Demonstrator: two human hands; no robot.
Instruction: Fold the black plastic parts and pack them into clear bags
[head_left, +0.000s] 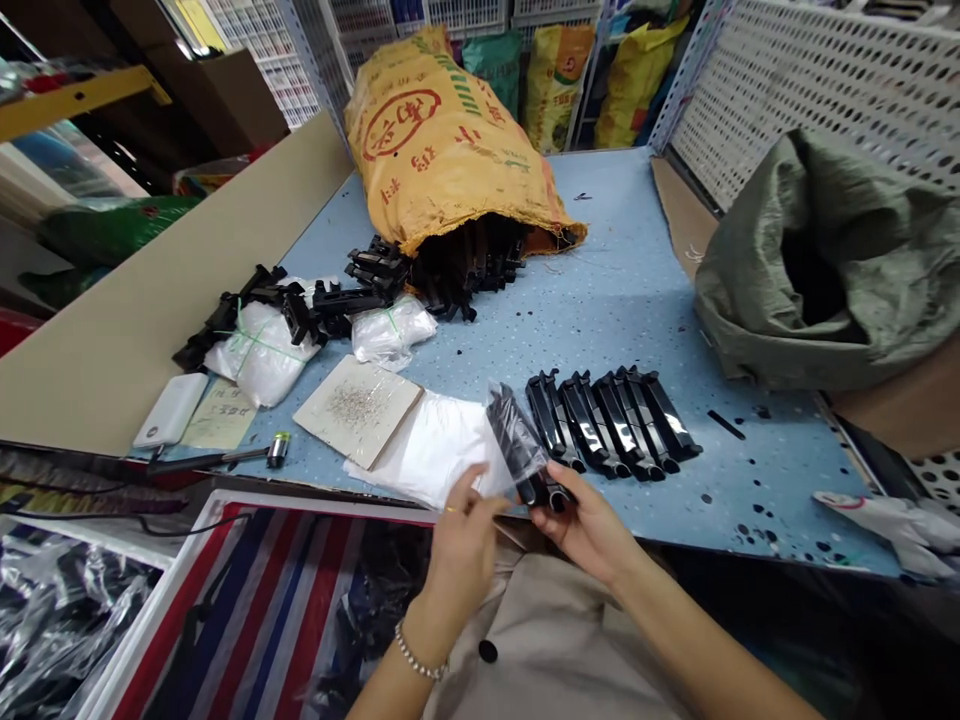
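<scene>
My right hand [581, 520] is closed around the lower end of glossy black plastic parts [534, 488], near the table's front edge. A clear plastic bag [514, 425] covers their upper portion. Beside it, my left hand [469, 535] has its fingers bent at the bag's lower left edge and seems to pinch the film; slight blur softens the fingertips. Under and left of the bag lies a stack of white plastic bags [442, 450]. Right of my hands, several similar black plastic parts [611, 425] lie in a slanted row.
A yellow woven sack [457, 150] spills black parts at the back. Bundled clear bags [262, 350], a square board [358, 408], a white device [171, 412] and a hammer-like tool [232, 458] lie left. A grey-green sack [832, 270] stands right; a striped-lined container [255, 600] sits below.
</scene>
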